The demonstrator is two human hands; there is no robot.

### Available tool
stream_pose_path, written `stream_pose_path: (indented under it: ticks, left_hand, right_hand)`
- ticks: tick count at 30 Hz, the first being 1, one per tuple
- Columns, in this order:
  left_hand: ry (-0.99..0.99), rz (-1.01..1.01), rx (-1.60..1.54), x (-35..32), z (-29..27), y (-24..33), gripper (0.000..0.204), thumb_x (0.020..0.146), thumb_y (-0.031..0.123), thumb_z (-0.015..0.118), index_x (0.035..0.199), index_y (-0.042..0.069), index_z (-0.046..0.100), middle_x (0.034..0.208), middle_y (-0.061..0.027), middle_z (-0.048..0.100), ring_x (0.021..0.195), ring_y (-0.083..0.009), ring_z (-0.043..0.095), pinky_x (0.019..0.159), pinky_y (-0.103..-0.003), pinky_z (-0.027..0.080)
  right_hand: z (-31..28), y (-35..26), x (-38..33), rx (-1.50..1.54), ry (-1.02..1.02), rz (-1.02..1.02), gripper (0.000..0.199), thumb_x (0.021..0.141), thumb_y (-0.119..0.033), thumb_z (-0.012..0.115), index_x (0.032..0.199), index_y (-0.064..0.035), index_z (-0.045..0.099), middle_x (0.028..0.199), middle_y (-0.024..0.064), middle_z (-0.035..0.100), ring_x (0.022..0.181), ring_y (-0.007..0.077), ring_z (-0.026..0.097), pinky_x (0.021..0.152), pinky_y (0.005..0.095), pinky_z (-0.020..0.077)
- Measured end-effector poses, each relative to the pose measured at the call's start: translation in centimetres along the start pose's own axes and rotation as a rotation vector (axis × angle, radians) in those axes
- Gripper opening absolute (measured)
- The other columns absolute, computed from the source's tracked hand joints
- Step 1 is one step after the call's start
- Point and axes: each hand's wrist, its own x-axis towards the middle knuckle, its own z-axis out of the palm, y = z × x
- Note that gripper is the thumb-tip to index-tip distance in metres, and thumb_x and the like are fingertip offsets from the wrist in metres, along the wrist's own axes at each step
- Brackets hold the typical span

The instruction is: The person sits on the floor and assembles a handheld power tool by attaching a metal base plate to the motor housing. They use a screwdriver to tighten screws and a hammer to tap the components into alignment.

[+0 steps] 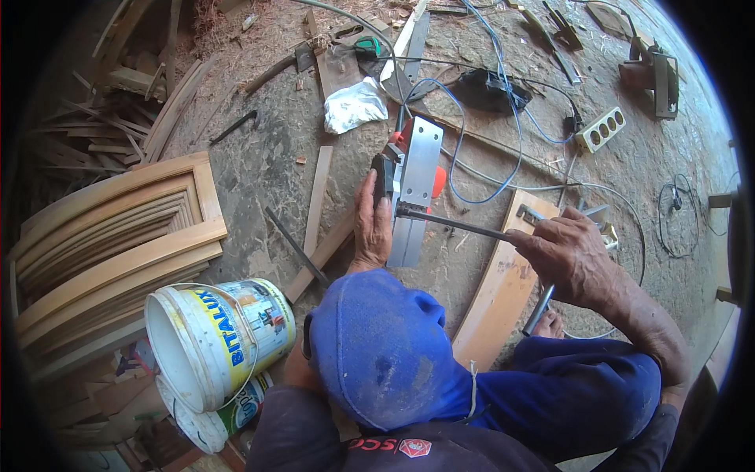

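Head view showed the planer (414,177) with its flat metal sole (425,149) turned up, just left of the upper-left corner of the board (497,295) lying on the floor (271,169); whether the planer rested on the floor or was held above it could not be told. The left hand (372,224) lay along its black side, fingers together and nearly straight, pressed to the casing; their far undersides were hidden. The right hand (572,248) was curled tightly round the bend of a wrench (464,226), whose long shaft reached to the gap midway along the sole. Its shorter leg slanted down beyond the board's right edge.

The planer looked stiff and fairly heavy, likely to roll or tip if poorly steadied. Its bare sole was probably slippery and a poor hold; the black side seemed a surer place, with skin best kept away from the gap, where an edge might have been sharp. The wrench appeared rigid and lighter, smooth enough to slide in a loose palm, and best gripped at the bend for leverage. Blue cable (472,201), thin and limp, looped beside the planer, easy to snag.
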Motion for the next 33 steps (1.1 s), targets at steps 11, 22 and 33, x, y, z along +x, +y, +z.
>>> stream_pose_path:
  ticks: [11, 22, 33]
  left_hand:
    - [0.016, -0.085, -0.110, -0.4, 0.6, -0.1, 0.055, 0.105, 0.023, 0.043, 0.153, -0.001, 0.033, 0.150, -0.0220, 0.039, 0.139, -0.0343, 0.040, 0.118, -0.044, 0.029]
    - [0.038, -0.067, -0.125, -0.1, 1.3, 0.1, 0.059, 0.104, 0.026, 0.048, 0.155, 0.001, 0.030, 0.151, -0.0238, 0.038, 0.140, -0.0343, 0.041, 0.116, -0.044, 0.033]
    - [0.024, -0.197, -0.320, -0.9, 1.6, 1.5, 0.061, 0.102, 0.020, 0.054, 0.155, 0.001, 0.030, 0.146, -0.0194, 0.045, 0.126, -0.0241, 0.050, 0.109, -0.039, 0.041]
  right_hand:
    - [0.4, -0.3, 0.3, 0.230, 0.016, 0.136, 0.028, 0.080, -0.012, 0.071, 0.108, -0.0124, 0.071, 0.063, 0.0050, 0.058, 0.058, 0.0246, 0.063, 0.057, 0.0407, 0.0470]
    - [0.3, 0.3, -0.7, 0.342, 0.025, 0.216, 0.036, 0.080, -0.007, 0.069, 0.116, -0.0074, 0.069, 0.079, 0.0097, 0.065, 0.075, 0.0308, 0.067, 0.063, 0.0426, 0.0497]
    - [-0.6, -0.1, -2.0, -0.007, -0.172, 0.075, 0.051, 0.074, -0.005, 0.068, 0.125, -0.0149, 0.066, 0.075, 0.0019, 0.056, 0.072, 0.0215, 0.062, 0.067, 0.0381, 0.0448]
